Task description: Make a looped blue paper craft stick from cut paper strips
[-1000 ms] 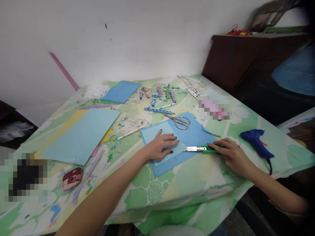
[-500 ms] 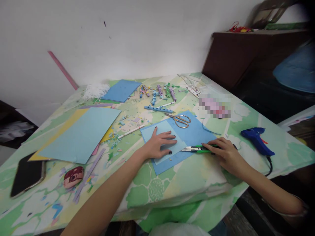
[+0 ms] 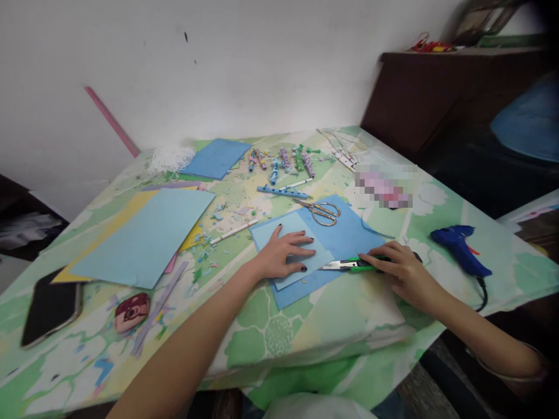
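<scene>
— How are the two hands?

— The left hand (image 3: pixel 283 254) is spread, laid flat upon the light blue sheet (image 3: pixel 322 257). The right hand (image 3: pixel 400 270) pinches the utility knife (image 3: pixel 356 264) by its green and black handle, with the fingers over it

— And where exactly are these things?

— Toward the near edge of the table (image 3: pixel 371 320). The light blue sheet lies on a darker blue sheet (image 3: pixel 345 233); the blade is just beside its right corner. If the tip touches it, I cannot tell

— How would the sheet handle, in your opinion?

— I judge it light, thin and rather soft, so it may slide or crease easily. It is better to press it with a flat palm, and to lift it by two opposite edges, away from the blade

— And the knife?

— It seems light but stiff. One should take it only by the handle, because the bare blade looks thin and could snap if bent sideways

— What is further out?

— The scissors (image 3: pixel 312 207) lie on the far part of the darker sheet; I would take them by the loops. The blue glue gun (image 3: pixel 460 250) is toward the right corner of the table, perhaps bulkier, best held by its grip
</scene>
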The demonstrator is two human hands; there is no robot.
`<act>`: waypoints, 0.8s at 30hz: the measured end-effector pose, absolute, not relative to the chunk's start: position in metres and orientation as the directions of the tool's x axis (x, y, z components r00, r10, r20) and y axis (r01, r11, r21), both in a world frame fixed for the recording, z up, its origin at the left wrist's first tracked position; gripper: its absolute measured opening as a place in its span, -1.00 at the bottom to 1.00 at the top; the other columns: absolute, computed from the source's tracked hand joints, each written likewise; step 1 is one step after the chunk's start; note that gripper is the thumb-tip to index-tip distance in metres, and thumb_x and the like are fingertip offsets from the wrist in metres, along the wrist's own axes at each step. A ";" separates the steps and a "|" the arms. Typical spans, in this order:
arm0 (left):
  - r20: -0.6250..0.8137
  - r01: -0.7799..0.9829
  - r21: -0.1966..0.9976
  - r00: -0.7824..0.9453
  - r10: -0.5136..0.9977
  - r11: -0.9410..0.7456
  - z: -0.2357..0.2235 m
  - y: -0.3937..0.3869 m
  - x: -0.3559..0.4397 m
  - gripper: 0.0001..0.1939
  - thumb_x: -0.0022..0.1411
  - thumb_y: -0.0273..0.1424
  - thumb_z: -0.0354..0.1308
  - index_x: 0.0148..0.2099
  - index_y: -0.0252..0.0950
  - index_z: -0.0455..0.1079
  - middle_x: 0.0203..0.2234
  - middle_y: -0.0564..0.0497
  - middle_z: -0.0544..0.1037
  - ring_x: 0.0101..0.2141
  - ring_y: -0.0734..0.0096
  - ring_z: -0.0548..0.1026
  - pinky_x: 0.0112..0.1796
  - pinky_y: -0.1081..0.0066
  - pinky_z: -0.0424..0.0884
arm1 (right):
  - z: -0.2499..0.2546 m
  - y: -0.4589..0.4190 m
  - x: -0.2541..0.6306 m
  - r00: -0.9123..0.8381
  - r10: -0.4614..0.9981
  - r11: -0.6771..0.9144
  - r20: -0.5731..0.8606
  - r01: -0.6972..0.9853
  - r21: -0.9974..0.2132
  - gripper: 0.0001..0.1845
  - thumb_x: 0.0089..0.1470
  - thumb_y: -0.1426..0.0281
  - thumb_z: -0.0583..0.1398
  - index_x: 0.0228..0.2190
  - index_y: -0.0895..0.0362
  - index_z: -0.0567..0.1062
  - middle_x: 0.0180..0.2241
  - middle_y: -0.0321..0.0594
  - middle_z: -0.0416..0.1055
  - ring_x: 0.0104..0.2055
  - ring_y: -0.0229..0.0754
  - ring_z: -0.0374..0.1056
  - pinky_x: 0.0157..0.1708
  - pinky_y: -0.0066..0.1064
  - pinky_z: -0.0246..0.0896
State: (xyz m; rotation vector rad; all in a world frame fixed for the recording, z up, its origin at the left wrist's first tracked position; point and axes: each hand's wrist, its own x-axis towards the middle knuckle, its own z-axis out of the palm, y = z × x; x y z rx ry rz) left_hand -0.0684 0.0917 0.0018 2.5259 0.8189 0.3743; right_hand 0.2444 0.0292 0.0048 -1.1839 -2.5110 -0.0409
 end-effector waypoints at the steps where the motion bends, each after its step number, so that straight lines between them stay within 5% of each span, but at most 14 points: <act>1: 0.111 0.485 0.498 0.787 0.607 -0.719 0.002 0.092 -0.068 -0.60 0.12 -0.24 0.12 0.05 -0.01 0.30 0.12 0.02 0.27 0.16 0.18 0.10 0.10 -0.11 -0.39 | 0.005 0.029 0.244 -0.582 0.739 0.650 0.339 0.748 -0.133 -0.41 -0.09 0.69 -0.05 -0.07 0.05 0.42 -0.23 -0.09 0.38 -0.21 -0.07 0.20 -0.26 -0.16 0.14; 24: 0.071 0.458 0.530 0.814 0.576 -0.713 0.008 0.093 -0.072 -0.55 0.08 -0.43 0.12 0.03 0.04 0.32 0.15 0.08 0.21 0.18 0.17 0.04 0.11 -0.10 -0.34 | 0.006 0.033 0.242 -0.614 0.724 0.672 0.315 0.731 -0.121 -0.41 -0.08 0.71 -0.06 -0.06 0.08 0.41 -0.22 -0.09 0.37 -0.20 -0.06 0.18 -0.24 -0.15 0.11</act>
